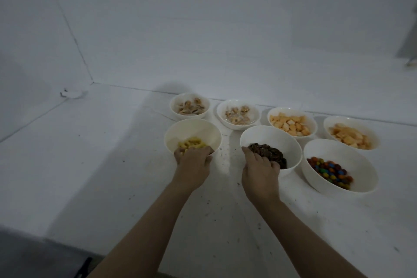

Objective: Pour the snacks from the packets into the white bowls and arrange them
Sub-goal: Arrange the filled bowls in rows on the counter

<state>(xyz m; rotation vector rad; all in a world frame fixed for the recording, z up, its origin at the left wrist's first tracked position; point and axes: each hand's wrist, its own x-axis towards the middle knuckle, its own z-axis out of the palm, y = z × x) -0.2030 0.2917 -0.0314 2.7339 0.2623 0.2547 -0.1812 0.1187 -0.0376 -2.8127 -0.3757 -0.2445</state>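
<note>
From the head camera I see seven white bowls set in two rough rows on a white table (112, 176) speckled with dark crumbs. My left hand (193, 160) grips the near rim of the bowl of yellow puffs (180, 131), fingers curled over the edge so the fingertips sit just inside beside the snack. My right hand (261, 169) holds the near rim of the bowl of dark brown snacks (282, 140) the same way, fingers hooked over the lip and touching the brown heap. Just to the right of that one, almost touching it, stands the bowl of coloured candies (352, 153), the biggest and nearest on that side. Behind these runs the back row: at the left a bowl of wrapped sweets (176, 106), beside it a second bowl of wrapped sweets (222, 113), then a bowl of orange cubes (312, 123), and at the far right a second bowl of orange cubes (370, 133). The back bowls stand close together but apart from each other; the brown-snack bowl overlaps the front of the two middle ones in my view. Every bowl holds snacks. A small white scrap (73, 93) lies in the far left corner where the table meets the white walls
</note>
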